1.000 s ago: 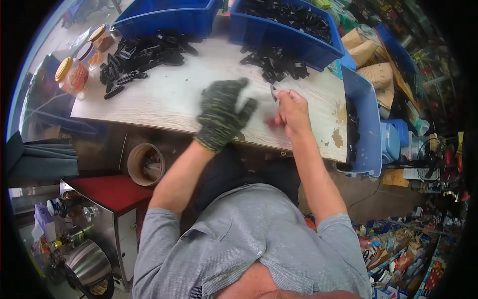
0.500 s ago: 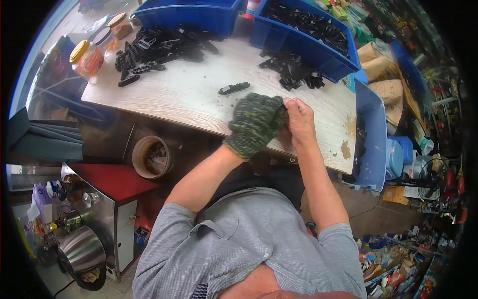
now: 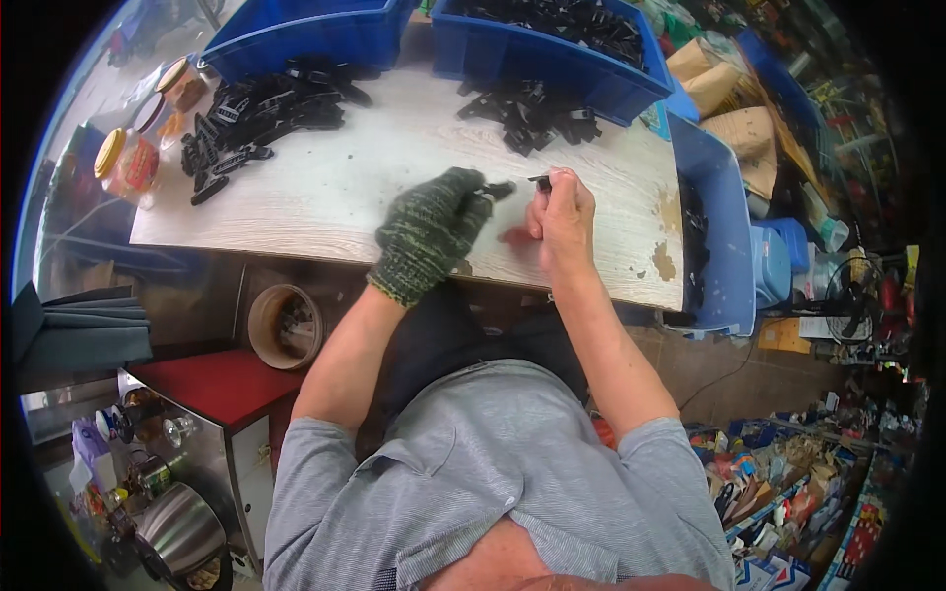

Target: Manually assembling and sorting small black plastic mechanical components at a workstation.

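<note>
The left hand [image 3: 431, 229], in a green glove, pinches a small black part [image 3: 498, 189] over the wooden table [image 3: 374, 187]. The bare right hand [image 3: 564, 219] pinches another tiny black piece [image 3: 541, 181] (too small to tell). The blue bin [image 3: 552, 49] behind holds many black parts.

The bench [image 3: 345, 192] is pale wood with brown stains near its right end. A large heap of black plastic parts [image 3: 261, 113] lies at its left, a smaller heap [image 3: 532, 110] right of that one, and two blue bins [image 3: 296, 39] behind the heaps.
</note>
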The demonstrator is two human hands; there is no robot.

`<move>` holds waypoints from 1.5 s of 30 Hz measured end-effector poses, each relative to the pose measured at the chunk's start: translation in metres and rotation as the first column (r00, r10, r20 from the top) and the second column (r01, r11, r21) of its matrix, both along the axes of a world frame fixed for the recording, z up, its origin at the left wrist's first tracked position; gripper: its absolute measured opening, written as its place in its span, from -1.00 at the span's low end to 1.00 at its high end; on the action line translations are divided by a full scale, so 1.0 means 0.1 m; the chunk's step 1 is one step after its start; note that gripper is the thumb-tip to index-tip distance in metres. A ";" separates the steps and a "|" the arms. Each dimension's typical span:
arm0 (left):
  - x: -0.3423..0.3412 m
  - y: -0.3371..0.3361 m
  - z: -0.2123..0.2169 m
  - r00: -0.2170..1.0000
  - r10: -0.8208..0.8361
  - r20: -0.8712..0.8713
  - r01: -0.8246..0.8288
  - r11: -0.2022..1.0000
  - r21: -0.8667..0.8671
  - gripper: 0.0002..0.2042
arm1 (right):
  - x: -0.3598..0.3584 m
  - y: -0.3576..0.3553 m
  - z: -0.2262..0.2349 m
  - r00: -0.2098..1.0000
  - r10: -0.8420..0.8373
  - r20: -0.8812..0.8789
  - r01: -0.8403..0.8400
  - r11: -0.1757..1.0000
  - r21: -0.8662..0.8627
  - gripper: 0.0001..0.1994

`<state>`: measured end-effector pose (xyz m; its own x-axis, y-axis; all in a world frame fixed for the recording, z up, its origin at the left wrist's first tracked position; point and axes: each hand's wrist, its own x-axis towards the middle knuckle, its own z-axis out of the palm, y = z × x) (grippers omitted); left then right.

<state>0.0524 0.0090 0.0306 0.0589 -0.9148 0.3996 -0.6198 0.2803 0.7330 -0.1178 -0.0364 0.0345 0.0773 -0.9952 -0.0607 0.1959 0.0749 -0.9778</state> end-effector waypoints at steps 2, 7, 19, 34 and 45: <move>-0.17 0.00 -0.04 0.999 -0.028 -0.045 0.027 0.999 -0.039 -0.82 | 0.11 0.08 0.13 0.993 -0.095 0.067 0.089 0.992 0.093 -0.73; -0.38 -0.08 0.00 0.985 -0.089 -0.150 0.088 0.996 -0.019 -0.79 | -0.08 -0.07 -0.21 0.988 -0.128 -0.088 0.117 0.986 -0.121 -0.72; -0.60 -0.06 -0.08 0.993 0.114 -0.031 -0.111 0.991 0.077 -0.62 | 0.03 0.13 0.05 0.973 -0.214 -0.086 0.208 0.975 -0.073 -0.67; -0.85 -0.23 -0.20 0.993 0.107 0.058 -0.088 0.960 -0.266 -0.73 | -0.10 0.03 -0.16 0.950 -0.266 -0.163 0.215 0.936 -0.277 -0.74; -0.35 -0.43 -0.30 0.999 -0.017 0.048 0.028 0.966 -0.257 -0.73 | -0.20 0.14 0.00 0.971 -0.206 0.121 0.206 0.978 0.017 -0.78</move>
